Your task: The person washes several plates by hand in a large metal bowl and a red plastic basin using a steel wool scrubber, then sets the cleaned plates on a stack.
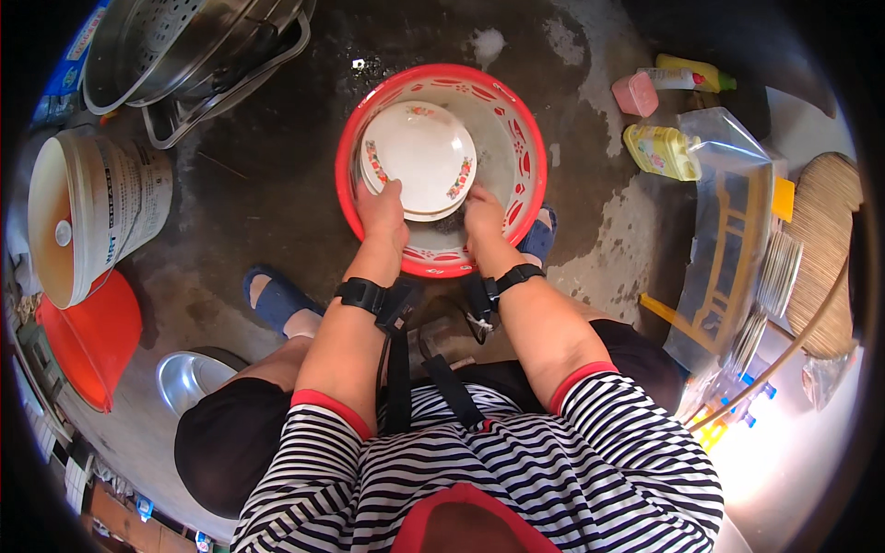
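A stack of white plates (419, 152) with red and green flower patterns is between my two hands, inside a red-rimmed basin (529, 138) on the floor. My left hand (383, 210) grips the near left edge, its thumb on the top plate. At the near right edge, my right hand (483, 214) holds the same stack, its fingers partly hidden beneath the rim. More than one plate edge shows at the near side; how many there are I cannot tell. The basin's white inner wall carries red decorations, and its bottom is partly hidden by the plates.
A white bucket (138, 198), an orange-red basin (97, 327) and a metal bowl (189, 378) stand left. Steel pans (152, 55) lie at the far left. On the right are a yellow bottle (659, 152), a pink container (634, 94) and a clear plastic bag (710, 212). The floor looks wet.
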`<action>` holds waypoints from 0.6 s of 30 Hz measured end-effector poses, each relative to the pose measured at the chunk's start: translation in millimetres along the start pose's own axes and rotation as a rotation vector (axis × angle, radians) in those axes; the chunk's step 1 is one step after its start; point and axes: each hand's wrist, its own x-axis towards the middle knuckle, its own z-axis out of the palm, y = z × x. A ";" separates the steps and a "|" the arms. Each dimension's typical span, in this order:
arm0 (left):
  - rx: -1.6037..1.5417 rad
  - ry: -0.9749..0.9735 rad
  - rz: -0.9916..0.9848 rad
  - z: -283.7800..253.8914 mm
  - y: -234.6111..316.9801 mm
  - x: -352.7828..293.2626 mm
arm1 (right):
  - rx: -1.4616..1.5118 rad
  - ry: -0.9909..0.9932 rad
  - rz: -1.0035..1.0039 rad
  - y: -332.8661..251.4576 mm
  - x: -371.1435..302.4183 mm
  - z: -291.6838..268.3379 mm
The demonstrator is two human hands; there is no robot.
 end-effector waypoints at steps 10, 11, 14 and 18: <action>0.277 0.144 0.189 6.8 4.9 -1.7 | -1.579 -0.304 -0.203 -63.3 -22.4 -7.4; 0.319 0.171 0.083 5.8 5.1 -1.5 | -1.581 -0.308 -0.203 -83.6 -26.3 -8.5; 0.441 0.213 0.044 0.5 -11.4 4.3 | -1.654 -0.222 -0.174 -128.1 -34.4 -6.3; 0.783 0.253 0.256 4.2 -33.2 -0.5 | -1.284 0.072 -0.727 -100.6 -3.6 -10.9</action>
